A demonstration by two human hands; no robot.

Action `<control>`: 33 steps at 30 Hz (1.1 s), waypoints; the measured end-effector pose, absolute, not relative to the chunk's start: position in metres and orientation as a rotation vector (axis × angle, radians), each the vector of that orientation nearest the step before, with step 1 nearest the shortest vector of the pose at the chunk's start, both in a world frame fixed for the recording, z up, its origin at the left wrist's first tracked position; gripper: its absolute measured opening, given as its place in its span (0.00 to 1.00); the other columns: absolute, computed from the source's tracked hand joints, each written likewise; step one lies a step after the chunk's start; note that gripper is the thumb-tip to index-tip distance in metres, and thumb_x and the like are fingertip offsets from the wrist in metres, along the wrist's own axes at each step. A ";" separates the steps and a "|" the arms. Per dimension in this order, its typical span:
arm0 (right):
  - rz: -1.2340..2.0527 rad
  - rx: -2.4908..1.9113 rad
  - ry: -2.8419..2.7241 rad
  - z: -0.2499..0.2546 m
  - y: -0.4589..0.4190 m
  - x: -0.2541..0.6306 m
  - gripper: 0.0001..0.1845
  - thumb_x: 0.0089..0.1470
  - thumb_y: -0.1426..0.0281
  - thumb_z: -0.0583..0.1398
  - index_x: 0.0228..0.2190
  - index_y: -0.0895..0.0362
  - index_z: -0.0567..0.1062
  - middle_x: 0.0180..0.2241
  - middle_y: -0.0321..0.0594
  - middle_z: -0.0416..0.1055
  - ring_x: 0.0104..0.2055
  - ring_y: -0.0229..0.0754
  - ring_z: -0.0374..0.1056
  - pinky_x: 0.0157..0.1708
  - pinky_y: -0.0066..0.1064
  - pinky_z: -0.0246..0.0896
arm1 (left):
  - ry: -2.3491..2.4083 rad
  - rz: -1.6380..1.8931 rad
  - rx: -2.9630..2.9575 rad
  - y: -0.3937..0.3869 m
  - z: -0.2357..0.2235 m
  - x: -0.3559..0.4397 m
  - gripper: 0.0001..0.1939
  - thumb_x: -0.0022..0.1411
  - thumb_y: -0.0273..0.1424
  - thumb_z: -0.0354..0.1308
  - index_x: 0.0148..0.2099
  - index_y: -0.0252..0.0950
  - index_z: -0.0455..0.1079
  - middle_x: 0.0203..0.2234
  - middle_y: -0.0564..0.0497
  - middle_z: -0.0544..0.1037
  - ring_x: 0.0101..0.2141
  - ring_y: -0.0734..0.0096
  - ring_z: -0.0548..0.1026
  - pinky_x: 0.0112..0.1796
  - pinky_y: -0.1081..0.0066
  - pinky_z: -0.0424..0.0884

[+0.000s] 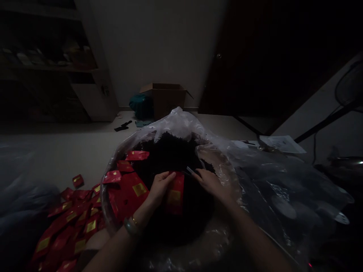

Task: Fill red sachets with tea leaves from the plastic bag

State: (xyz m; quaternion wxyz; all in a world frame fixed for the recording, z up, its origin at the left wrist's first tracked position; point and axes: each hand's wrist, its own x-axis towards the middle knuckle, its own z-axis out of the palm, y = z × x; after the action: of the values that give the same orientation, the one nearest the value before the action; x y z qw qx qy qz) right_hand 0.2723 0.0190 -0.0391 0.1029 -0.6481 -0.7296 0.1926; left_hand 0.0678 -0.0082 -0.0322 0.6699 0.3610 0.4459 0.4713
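Observation:
My left hand [160,187] pinches the top edge of a red packet with a gold square [175,195], which hangs upright over a heap of dark leaf-like bits [172,151]. To its right, my right hand [209,182] is closed around a thin, shiny, strip-like tool [193,171]. The tool's tip points toward the packet's mouth; its kind is too dim to tell. A clear plastic liner [178,119] surrounds the heap in a wide round container. Several red packets [127,192] lie inside its left side. Darkness hides the lower part of the heap.
More red packets [73,219] are piled on the floor at left. Clear plastic sheeting [272,196] spreads to the right, near a white sheet or tray [282,144]. A cardboard box [168,100] and a teal bag [141,105] stand by the wall.

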 end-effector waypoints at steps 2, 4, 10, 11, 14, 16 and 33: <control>0.649 -1.623 -2.051 -0.036 0.013 0.263 0.19 0.62 0.61 0.49 0.41 0.57 0.75 0.43 0.47 0.76 0.46 0.48 0.71 0.45 0.36 0.62 | 0.998 1.061 0.822 -0.008 -0.035 0.069 0.26 0.39 0.49 0.69 0.33 0.31 0.77 0.24 0.50 0.80 0.24 0.71 0.74 0.29 0.73 0.66; 0.784 -1.385 -1.933 -0.033 0.006 0.252 0.18 0.59 0.59 0.52 0.40 0.55 0.76 0.41 0.42 0.76 0.44 0.45 0.71 0.43 0.34 0.63 | 0.988 1.047 0.847 -0.008 -0.036 0.070 0.26 0.38 0.49 0.69 0.31 0.30 0.76 0.22 0.50 0.79 0.23 0.72 0.72 0.28 0.74 0.65; 0.867 -1.298 -1.731 -0.024 -0.007 0.240 0.13 0.50 0.61 0.60 0.22 0.56 0.75 0.24 0.37 0.73 0.30 0.40 0.69 0.31 0.29 0.62 | 0.968 1.007 0.962 -0.008 -0.035 0.070 0.26 0.43 0.51 0.65 0.29 0.30 0.76 0.21 0.51 0.77 0.22 0.73 0.70 0.28 0.74 0.62; 0.894 -1.297 -1.721 -0.023 -0.007 0.240 0.13 0.49 0.61 0.60 0.21 0.57 0.75 0.23 0.36 0.72 0.28 0.40 0.68 0.30 0.28 0.62 | 0.969 1.005 0.973 -0.008 -0.035 0.070 0.25 0.44 0.51 0.64 0.28 0.30 0.75 0.21 0.51 0.77 0.22 0.73 0.69 0.28 0.73 0.62; 1.086 -1.325 -1.648 -0.022 -0.005 0.242 0.14 0.47 0.59 0.60 0.21 0.57 0.74 0.18 0.33 0.68 0.20 0.36 0.63 0.20 0.26 0.57 | 0.969 0.978 0.975 -0.007 -0.035 0.069 0.22 0.49 0.48 0.60 0.28 0.31 0.75 0.22 0.50 0.78 0.25 0.70 0.71 0.30 0.72 0.64; 1.216 -1.361 -1.535 -0.022 -0.001 0.248 0.17 0.45 0.55 0.60 0.22 0.57 0.73 0.15 0.30 0.64 0.15 0.33 0.58 0.15 0.24 0.52 | 0.991 0.905 0.966 -0.006 -0.035 0.070 0.21 0.54 0.44 0.54 0.33 0.31 0.76 0.26 0.48 0.79 0.28 0.66 0.74 0.32 0.70 0.66; 1.426 -0.967 -1.444 0.019 -0.029 0.251 0.37 0.48 0.44 0.58 0.56 0.44 0.63 0.60 0.49 0.61 0.53 0.55 0.68 0.43 0.43 0.70 | 1.396 0.554 2.045 -0.021 -0.021 0.065 0.11 0.58 0.31 0.53 0.36 0.40 0.78 0.30 0.47 0.81 0.29 0.64 0.75 0.30 0.72 0.63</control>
State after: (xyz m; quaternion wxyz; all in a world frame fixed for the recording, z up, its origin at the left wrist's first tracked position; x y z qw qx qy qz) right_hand 0.2511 -0.0287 0.0189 0.4321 -0.3879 -0.5794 0.5719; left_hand 0.0651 -0.0207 -0.0211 0.2976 0.7694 0.5254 0.2084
